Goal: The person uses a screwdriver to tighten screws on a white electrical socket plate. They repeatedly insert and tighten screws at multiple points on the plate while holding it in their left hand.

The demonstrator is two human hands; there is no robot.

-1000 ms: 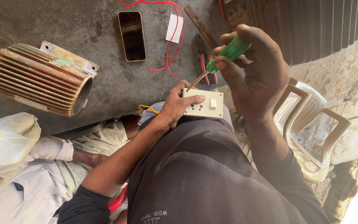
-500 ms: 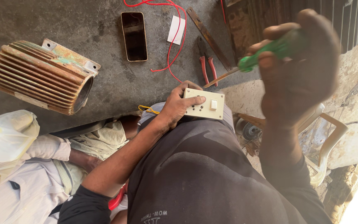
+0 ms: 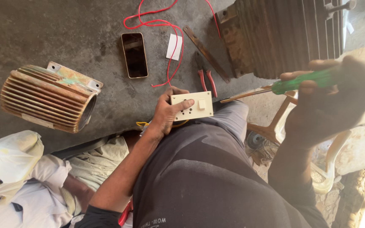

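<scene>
My left hand (image 3: 164, 115) grips a cream switch-and-socket plate (image 3: 193, 105) resting on my dark-trousered thigh, face up. Yellow wires (image 3: 142, 124) poke out beneath that hand. My right hand (image 3: 332, 107), close to the camera and blurred, is closed around a green-handled screwdriver (image 3: 305, 81). Its shaft (image 3: 246, 94) points left toward the plate, and the tip stops just short of the plate's right edge.
On the grey concrete floor lie a dark phone (image 3: 134, 55), a looping red wire (image 3: 165, 25), a white paper slip (image 3: 174, 46), red-handled pliers (image 3: 205, 78) and a metal strip (image 3: 205, 52). A finned motor housing (image 3: 47, 98) lies left, a big finned motor (image 3: 284, 33) top right, a white chair (image 3: 326, 169) lower right.
My right hand has pulled the screwdriver away from the plate, rightward and nearer the camera. My left hand and the plate have stayed put.
</scene>
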